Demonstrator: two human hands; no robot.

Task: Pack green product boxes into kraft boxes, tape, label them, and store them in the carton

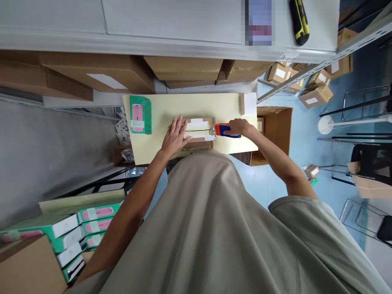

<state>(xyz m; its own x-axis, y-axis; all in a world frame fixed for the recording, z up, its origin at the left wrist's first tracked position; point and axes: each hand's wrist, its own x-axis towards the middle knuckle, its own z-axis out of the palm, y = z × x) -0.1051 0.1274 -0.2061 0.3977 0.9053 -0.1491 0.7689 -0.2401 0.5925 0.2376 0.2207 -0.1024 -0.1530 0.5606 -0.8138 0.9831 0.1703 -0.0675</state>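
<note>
A small cardboard box (200,130) lies on the pale yellow tabletop (165,104), with a dark seam running along its top. Clear tape shows at the box's right end. My left hand (175,138) rests flat on the left end of the box, fingers stretched out. Around the handle of a red and blue tape dispenser (228,130) my right hand (238,127) is closed. The dispenser's red front meets the taped right end of the box. Its tape roll is hidden from view.
A green and pink product box (141,115) stands at the table's left; a white box (249,104) is at its back right corner. Below right sits an open carton (277,134). A shelf with a yellow-black utility knife (299,22) overhangs the back. More green boxes (94,220) are stacked lower left.
</note>
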